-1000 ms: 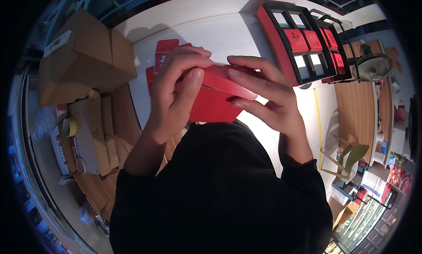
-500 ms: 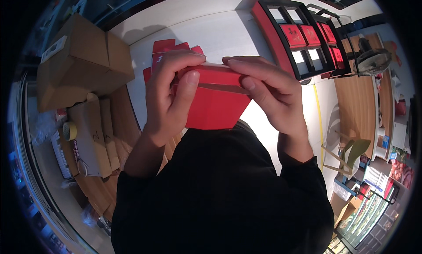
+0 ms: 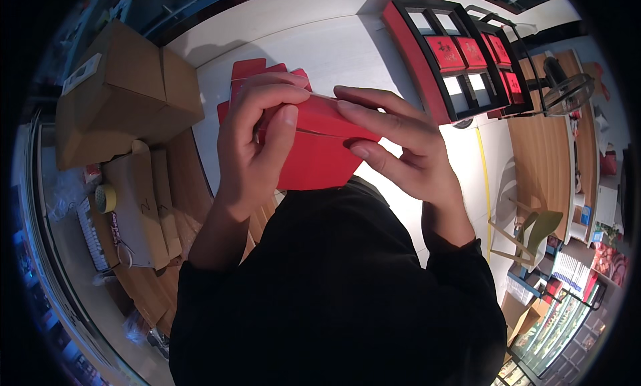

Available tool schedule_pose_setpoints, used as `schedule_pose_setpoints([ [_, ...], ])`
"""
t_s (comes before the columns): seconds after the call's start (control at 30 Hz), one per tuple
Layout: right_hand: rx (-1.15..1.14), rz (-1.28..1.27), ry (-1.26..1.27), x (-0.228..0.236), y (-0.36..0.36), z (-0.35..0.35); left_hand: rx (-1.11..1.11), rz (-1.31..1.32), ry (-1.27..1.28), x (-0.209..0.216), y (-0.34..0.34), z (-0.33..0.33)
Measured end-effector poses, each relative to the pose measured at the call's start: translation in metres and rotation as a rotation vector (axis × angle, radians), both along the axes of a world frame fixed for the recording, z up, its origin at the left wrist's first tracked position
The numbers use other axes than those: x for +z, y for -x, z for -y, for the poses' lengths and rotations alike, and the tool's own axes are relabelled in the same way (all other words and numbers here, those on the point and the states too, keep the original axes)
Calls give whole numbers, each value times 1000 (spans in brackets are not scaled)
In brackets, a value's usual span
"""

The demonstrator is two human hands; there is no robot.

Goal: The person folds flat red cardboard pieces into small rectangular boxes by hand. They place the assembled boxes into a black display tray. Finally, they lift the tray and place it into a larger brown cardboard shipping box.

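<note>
A small red cardboard box (image 3: 319,160) is held up in front of my body, with a narrow gap along the edge of its folded flap (image 3: 327,119). My left hand (image 3: 257,135) grips its left side, thumb on the near face and fingers curled over the top. At the right end, my right hand (image 3: 407,135) has its fingers laid along the flap and its thumb against the near face, pinching the box. Behind my left hand, flat red card pieces (image 3: 248,68) lie on the white table (image 3: 320,52), partly hidden.
Black-framed trays (image 3: 437,72) with small red boxes (image 3: 471,53) in some compartments stand at the far right. A large brown carton (image 3: 120,92) is at the left, above folded cardboard (image 3: 137,206) and a tape roll (image 3: 105,198). A fan (image 3: 564,89) and a green chair (image 3: 541,231) are farther right.
The red box has tilted, its right end dropping. The gap under its flap has narrowed. My right fingers have straightened across the flap, and the right thumb has slid left along the face.
</note>
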State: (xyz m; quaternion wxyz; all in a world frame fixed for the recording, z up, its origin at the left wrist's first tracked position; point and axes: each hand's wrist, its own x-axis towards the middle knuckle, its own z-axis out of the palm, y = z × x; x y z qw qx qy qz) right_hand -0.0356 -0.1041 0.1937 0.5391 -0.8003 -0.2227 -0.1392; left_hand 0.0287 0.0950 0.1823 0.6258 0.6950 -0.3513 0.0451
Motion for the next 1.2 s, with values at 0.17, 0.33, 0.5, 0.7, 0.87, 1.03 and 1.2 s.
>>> schedule_pose_setpoints([
  [0.17, 63, -5, 19, -1, -2, 7, -36, 55, -56, 3, -2, -5],
  [0.33, 19, 44, -4, -5, -5, 6, -99, 121, -82, 8, 0, -5],
  [0.5, 19, 25, 7, -6, -3, 7, -114, 105, -109, 1, -2, -10],
  [0.7, -12, -30, -93, 0, -1, 3, -121, 149, -162, 4, 0, -10],
  [0.87, -110, -12, -66, 9, 3, -6, -89, 148, -138, 1, 1, -7],
  [1.03, -111, -32, -47, 10, 4, -8, -97, 124, -110, -1, 1, -7],
  [1.2, 49, -339, -101, 13, 2, 2, -292, -82, -110, 1, -8, -11],
])
